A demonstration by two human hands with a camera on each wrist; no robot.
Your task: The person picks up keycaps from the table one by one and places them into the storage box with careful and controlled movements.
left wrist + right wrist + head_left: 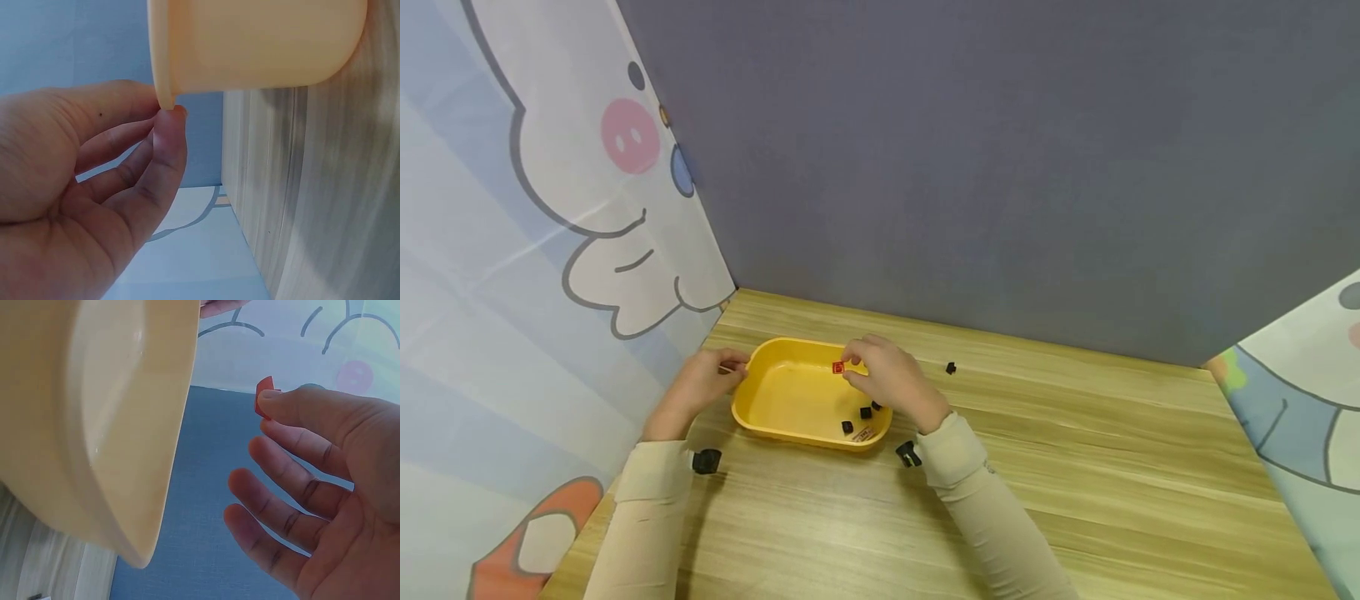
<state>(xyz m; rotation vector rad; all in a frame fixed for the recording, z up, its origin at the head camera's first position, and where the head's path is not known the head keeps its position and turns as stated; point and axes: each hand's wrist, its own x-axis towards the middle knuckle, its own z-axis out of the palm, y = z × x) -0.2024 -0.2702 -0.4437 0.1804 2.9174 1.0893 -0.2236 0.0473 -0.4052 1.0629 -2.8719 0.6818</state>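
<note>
My left hand (698,383) pinches the rim of a yellow tray (790,435) at its left end. The left wrist view shows the thumb and index fingertip of that hand (81,169) on either side of the tray's lip (164,69). Above the tray's right part, my right hand (891,379) pinches a small red square piece (838,367) with markings on its face. In the right wrist view the red piece (265,399) sits between thumb and index finger, the other fingers spread. Several small black pieces (866,412) lie in the tray's right end, partly behind the right hand.
A lone black piece (951,367) lies on the wooden table (1112,467), right of the tray. A grey panel (985,167) stands along the table's back edge. Cartoon-printed curtains (550,250) hang at the left and right sides. Black straps sit on both wrists.
</note>
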